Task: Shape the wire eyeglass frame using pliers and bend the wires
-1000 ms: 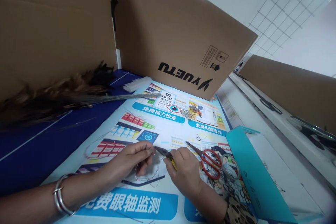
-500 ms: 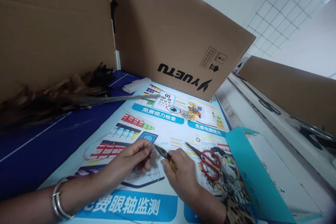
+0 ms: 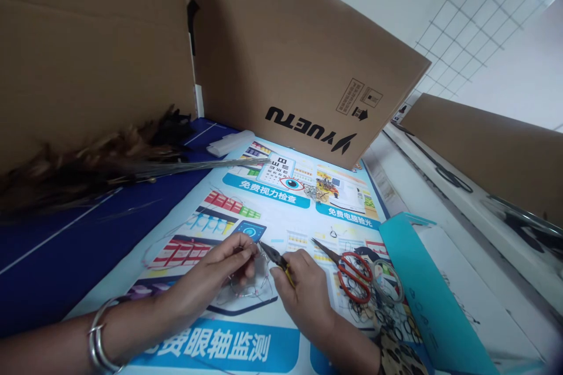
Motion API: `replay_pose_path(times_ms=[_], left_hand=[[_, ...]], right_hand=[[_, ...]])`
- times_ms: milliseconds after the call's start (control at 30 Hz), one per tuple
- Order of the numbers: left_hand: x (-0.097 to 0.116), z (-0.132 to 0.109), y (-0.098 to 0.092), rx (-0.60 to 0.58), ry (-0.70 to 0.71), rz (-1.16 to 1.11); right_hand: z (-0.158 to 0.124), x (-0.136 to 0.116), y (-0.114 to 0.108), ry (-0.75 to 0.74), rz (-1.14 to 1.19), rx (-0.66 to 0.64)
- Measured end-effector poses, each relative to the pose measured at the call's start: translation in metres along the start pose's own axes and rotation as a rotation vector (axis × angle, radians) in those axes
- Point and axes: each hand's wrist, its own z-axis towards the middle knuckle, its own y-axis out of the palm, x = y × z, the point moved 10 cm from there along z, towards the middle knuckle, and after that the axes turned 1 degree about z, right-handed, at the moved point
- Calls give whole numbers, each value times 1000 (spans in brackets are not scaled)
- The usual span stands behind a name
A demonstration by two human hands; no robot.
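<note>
Left hand (image 3: 233, 259) is pinching a thin looped strand (image 3: 248, 294), apparently steadying it for pliers (image 3: 274, 254) that the right hand (image 3: 304, 282) is gripping, red-handled scissors (image 3: 339, 259) lying nearby.

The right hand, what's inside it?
The right hand holds needle-nose pliers. Their dark jaws and a bit of yellow grip stick out. The rest of the handles is covered by the hand, so it can't be seen.

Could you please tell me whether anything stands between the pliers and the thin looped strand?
Nothing visible does: the pliers in the right hand point toward the left hand, which holds the thin looped strand; the scissors lie aside, further right.
</note>
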Motion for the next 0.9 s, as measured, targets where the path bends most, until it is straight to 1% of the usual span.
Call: replay_pose_path(times_ms=[167,333,500,733,900], left_hand=[[-2,1,-1,-7,-8,0],[-4,1,1,-18,-22,-25],[-3,1,3,-11,-34,-57],[-7,-2,7,-62,-59,-121],[-14,-1,7,-80,-89,-134]], right_hand=[[1,-11,-6,-144,-181,50],[2,-16,-6,-209,-333,59],[2,-20,-4,-269,-422,51],[2,-29,-6,-381,-525,33],[0,-37,-12,-454,-592,77]])
